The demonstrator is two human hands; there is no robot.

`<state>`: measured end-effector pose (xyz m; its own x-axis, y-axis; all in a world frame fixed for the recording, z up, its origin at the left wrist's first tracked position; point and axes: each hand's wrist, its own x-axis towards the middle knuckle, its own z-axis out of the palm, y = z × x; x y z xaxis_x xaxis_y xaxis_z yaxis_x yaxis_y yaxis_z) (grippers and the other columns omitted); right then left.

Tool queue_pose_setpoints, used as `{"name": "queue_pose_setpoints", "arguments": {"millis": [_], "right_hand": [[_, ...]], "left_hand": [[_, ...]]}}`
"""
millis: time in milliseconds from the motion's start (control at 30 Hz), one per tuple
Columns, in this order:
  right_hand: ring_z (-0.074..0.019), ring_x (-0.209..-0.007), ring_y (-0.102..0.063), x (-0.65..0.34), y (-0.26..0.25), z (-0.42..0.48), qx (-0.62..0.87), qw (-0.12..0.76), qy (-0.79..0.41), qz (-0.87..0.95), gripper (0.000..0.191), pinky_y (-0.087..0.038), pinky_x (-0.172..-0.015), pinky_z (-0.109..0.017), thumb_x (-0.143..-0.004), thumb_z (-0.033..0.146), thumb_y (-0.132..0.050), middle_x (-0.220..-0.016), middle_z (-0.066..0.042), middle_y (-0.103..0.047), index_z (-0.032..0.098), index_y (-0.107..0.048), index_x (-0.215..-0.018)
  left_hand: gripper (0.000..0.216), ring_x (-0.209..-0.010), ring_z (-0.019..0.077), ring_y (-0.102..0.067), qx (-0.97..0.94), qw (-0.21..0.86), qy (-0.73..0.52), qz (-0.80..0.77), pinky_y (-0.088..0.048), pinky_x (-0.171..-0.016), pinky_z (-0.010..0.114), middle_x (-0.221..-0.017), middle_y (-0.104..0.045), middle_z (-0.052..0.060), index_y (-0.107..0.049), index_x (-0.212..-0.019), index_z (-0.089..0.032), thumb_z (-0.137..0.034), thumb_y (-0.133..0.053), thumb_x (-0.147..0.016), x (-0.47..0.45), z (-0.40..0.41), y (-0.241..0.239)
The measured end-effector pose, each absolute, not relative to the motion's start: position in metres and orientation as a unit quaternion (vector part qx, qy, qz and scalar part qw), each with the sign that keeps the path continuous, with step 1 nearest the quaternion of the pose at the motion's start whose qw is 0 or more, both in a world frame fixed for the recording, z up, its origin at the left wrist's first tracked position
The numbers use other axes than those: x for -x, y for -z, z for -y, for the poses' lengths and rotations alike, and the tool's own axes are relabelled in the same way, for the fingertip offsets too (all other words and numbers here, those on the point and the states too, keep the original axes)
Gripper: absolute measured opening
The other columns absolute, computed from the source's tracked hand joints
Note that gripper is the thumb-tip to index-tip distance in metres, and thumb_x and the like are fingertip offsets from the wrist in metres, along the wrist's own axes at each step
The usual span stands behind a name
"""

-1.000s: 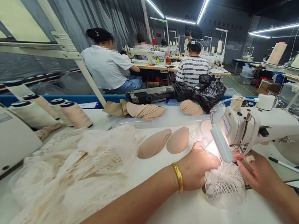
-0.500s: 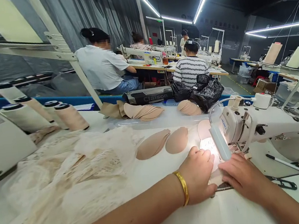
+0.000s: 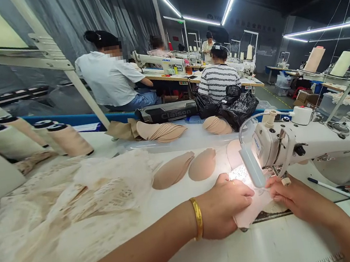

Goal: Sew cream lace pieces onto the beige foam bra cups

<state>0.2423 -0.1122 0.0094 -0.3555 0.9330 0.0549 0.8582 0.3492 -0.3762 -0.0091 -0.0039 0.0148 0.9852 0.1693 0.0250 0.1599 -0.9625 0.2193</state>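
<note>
A pale pink piece of fabric (image 3: pixel 249 212) lies under the lit head of a white sewing machine (image 3: pixel 324 137). My left hand (image 3: pixel 223 206), a gold bangle on its wrist, is closed on the fabric's left part, thumb and fingers pressed together. At the fabric's right side, close to the needle area, my right hand (image 3: pixel 295 194) pinches its edge. The lamp (image 3: pixel 252 167) hides part of the cloth, and the needle itself is hard to make out. Tan cup-shaped pieces (image 3: pixel 202 164) lie just beyond my left hand.
Cream lace fabric (image 3: pixel 106 200) is heaped on the left, with thread cones (image 3: pixel 69 139) behind it. More tan pieces (image 3: pixel 162 131) and a black plastic bag (image 3: pixel 238 107) lie at the back. A pen (image 3: pixel 334 189) rests right of the machine. Co-workers sit at machines beyond.
My left hand has shifted slightly left and turned, showing more of the pink fabric. My right hand has moved a little right, its fingers now pinching the edge. The view has shifted slightly.
</note>
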Motion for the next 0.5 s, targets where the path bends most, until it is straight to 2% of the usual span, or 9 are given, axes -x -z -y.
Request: {"name": "queue_pose_setpoints", "arguments": {"millis": [100, 200, 300, 367, 433, 500], "right_hand": [[-0.0225, -0.101, -0.06, -0.243, -0.007, 0.113, 0.557, 0.132, -0.217, 0.791, 0.014, -0.049, -0.088, -0.034, -0.102, 0.02, -0.045, -0.107, -0.003, -0.067, 0.026, -0.058, -0.103], [-0.0214, -0.097, -0.06, -0.246, -0.005, 0.114, 0.536, 0.125, -0.252, 0.796, 0.029, -0.048, -0.089, -0.034, -0.096, 0.016, -0.055, -0.1, -0.001, -0.067, 0.03, -0.063, -0.119], [-0.0203, -0.095, -0.061, -0.251, -0.01, 0.114, 0.459, 0.136, -0.284, 0.831, 0.022, -0.047, -0.09, -0.033, -0.093, 0.017, -0.06, -0.093, -0.002, -0.066, 0.028, -0.075, -0.105], [-0.0196, -0.091, -0.062, -0.253, -0.013, 0.114, 0.426, 0.173, -0.324, 0.827, 0.015, -0.05, -0.082, -0.03, -0.096, 0.031, -0.065, -0.093, -0.003, -0.066, 0.027, -0.079, -0.099], [-0.0203, -0.093, -0.065, -0.251, -0.011, 0.112, 0.415, 0.227, -0.335, 0.815, 0.027, -0.052, -0.082, -0.03, -0.101, 0.044, -0.06, -0.098, -0.005, -0.071, 0.026, -0.08, -0.104], [-0.0222, -0.101, -0.067, -0.245, -0.002, 0.108, 0.442, 0.264, -0.272, 0.813, 0.034, -0.053, -0.091, -0.035, -0.106, 0.045, -0.05, -0.106, -0.006, -0.076, 0.027, -0.078, -0.11]], "left_hand": [[0.02, -0.079, 0.0205, -0.064, -0.992, 0.079, -0.031, -0.092, -0.03, -0.071, 0.034, -0.09, -0.072, -0.001, -0.056, -0.07, -0.017, 0.0, -0.066, -0.065, 0.004, 0.006, -0.01], [0.028, -0.079, 0.0208, -0.064, -0.991, 0.078, -0.067, -0.088, -0.03, -0.072, 0.033, -0.086, -0.072, -0.003, -0.059, -0.074, -0.018, 0.006, -0.062, -0.06, 0.002, 0.005, -0.005], [0.032, -0.081, 0.021, -0.066, -0.989, 0.075, -0.11, -0.068, -0.031, -0.074, 0.034, -0.088, -0.072, -0.004, -0.062, -0.077, -0.019, 0.009, -0.06, -0.061, 0.002, 0.003, -0.002], [0.028, -0.077, 0.0201, -0.065, -0.989, 0.061, -0.12, -0.056, -0.032, -0.074, 0.035, -0.081, -0.07, -0.003, -0.059, -0.071, -0.018, 0.009, -0.06, -0.062, 0.002, 0.001, 0.0], [0.024, -0.071, 0.0193, -0.063, -0.991, 0.043, -0.12, -0.047, -0.034, -0.075, 0.036, -0.073, -0.067, -0.003, -0.055, -0.066, -0.017, 0.007, -0.06, -0.064, 0.001, -0.001, 0.001], [0.023, -0.07, 0.0196, -0.063, -0.991, 0.034, -0.124, -0.046, -0.036, -0.077, 0.038, -0.072, -0.067, -0.002, -0.057, -0.066, -0.017, 0.006, -0.06, -0.067, 0.0, -0.004, 0.003]]}}
